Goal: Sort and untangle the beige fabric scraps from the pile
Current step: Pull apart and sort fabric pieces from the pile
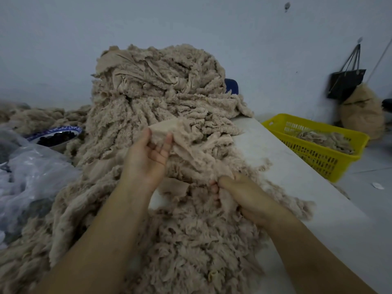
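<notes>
Fleece fills most of my view: the pile (161, 98) of beige scraps climbs the wall and spills down the table (297, 177) toward me. Crumpled plastic sheeting (31, 170) lies to the left. Off the table's right edge, a yellow basket (318, 149) holds a few scraps.

One scrap (191, 145) is lifted off the front of the pile and stretched between the hands. The left hand (146, 158), palm up, pinches the scrap's smooth upper edge between thumb and fingertips, with the other fingers loosely spread. The right hand (244, 196) grips the lower end, fingers curled into the fuzz.

I judge this stuff light, limp and soft, with nothing stiff to lever against. The shaggy face looks likely to cling to its neighbours, so I would draw it out slowly, not with a yank. The flat backing edge seems the best place to hold, since tufts may shed or slip.

I cannot tell where the lower end of the scrap stops and the pile begins. The right fingertips are buried. The basket's load is blurred, and I cannot identify the dark contents of the patterned bowl (57, 134) at the left.
</notes>
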The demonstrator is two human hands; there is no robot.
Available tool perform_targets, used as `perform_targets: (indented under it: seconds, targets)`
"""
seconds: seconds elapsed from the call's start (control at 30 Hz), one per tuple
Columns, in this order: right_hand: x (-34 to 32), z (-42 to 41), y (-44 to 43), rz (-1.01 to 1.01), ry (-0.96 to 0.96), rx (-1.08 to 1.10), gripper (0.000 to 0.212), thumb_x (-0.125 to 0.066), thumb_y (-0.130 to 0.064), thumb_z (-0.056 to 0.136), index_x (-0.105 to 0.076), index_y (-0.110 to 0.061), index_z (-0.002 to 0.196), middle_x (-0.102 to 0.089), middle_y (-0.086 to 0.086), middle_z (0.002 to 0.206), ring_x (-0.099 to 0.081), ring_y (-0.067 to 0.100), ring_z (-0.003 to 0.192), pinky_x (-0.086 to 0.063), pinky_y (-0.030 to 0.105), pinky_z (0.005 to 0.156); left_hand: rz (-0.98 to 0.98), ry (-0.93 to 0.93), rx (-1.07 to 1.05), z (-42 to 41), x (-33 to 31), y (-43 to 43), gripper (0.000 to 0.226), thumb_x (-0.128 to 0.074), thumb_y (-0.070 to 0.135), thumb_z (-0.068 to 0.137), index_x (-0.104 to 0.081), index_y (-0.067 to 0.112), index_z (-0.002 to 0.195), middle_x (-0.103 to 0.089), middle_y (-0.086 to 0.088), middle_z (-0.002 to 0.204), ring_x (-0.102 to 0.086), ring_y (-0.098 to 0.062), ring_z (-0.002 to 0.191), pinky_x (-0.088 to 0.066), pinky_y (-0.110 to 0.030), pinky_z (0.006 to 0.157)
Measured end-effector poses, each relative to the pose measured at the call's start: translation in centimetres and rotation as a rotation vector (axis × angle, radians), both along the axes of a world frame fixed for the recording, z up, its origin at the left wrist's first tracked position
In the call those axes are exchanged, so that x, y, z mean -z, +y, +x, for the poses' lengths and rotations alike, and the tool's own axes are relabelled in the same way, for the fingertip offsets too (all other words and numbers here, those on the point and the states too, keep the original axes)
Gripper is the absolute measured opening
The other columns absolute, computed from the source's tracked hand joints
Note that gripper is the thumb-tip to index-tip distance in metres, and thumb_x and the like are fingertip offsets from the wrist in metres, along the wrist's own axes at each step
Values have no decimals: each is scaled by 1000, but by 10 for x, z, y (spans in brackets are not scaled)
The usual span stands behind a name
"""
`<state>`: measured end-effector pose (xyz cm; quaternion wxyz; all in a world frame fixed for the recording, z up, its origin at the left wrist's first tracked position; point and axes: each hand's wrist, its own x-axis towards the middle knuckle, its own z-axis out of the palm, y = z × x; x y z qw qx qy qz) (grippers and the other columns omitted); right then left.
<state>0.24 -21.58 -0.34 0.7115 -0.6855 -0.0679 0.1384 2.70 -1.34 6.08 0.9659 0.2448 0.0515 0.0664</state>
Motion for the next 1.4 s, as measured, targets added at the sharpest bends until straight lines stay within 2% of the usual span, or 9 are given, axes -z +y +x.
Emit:
perform_targets:
  seconds: [0.1,0.23,0.4,0.63,0.83,0.93,1.13,1.3,1.4]
  targets:
    - [-2,2,-2,188,51,39,24,-44,-11,100,-60,-9,81,-59,2,69,-52,12,54,-45,26,51,46,-44,-50,4,2,9,21,-54,14,101,-63,1,86,-73,-7,72,-75,-19,75,-59,-25,64]
    - [-3,5,-4,287,30,102,37,-40,-27,104,-71,-8,94,-61,-2,71,-52,9,57,-44,22,54,677,-223,124,-1,9,-1,39,-55,26,98,-66,18,61,-66,4,64,-69,-9,70,-58,-26,76]
    - [-3,4,1,214,-4,181,31,-45,-24,102,-69,-8,113,-76,8,101,-71,21,97,-57,37,88,1387,-170,170,-14,30,-28,62,-64,71,70,-68,16,98,-70,-1,90,-69,-20,88,-51,-39,81]
    - [-2,-1,6,161,-210,136,85,-68,-69,77,-58,0,126,-63,32,113,-63,42,109,-44,55,107,1099,-194,272,-15,35,-35,35,-62,42,87,-75,12,101,-75,-10,106,-70,-25,105,-49,-47,103]
    - [0,0,5,134,-352,71,30,-63,-38,94,-69,-28,122,-72,0,119,-66,17,114,-54,23,88,963,-137,355,-18,32,-42,60,-50,59,91,-69,11,122,-72,-10,119,-65,-23,116,-45,-43,106]
    - [0,-1,4,61,-355,153,29,-64,-37,94,-68,-27,121,-74,-7,114,-69,11,107,-56,32,91,933,-68,322,-19,30,-43,51,-47,49,100,-69,8,120,-72,-15,115,-67,-30,111,-46,-52,105]
    - [1,1,3,-20,-355,307,20,-58,-34,99,-73,-44,91,-76,-8,99,-71,12,93,-57,38,86,926,-76,316,-17,30,-43,40,-48,45,101,-72,13,106,-76,-10,88,-73,-22,75,-56,-29,52]
    - [2,3,4,-60,-289,299,24,-55,-44,98,-71,-55,84,-70,-31,86,-65,-12,81,-49,8,66,888,-106,132,-15,33,-44,39,-53,36,101,-76,30,70,-62,9,56,-56,-6,47,-43,-21,42]
    - [4,9,-3,1,-194,365,27,-59,-49,94,-72,-49,70,-71,-22,71,-65,-10,68,-47,21,64,728,-93,64,-9,28,-35,32,-49,25,103,-71,17,81,-70,1,68,-54,-9,45,-37,-19,37]
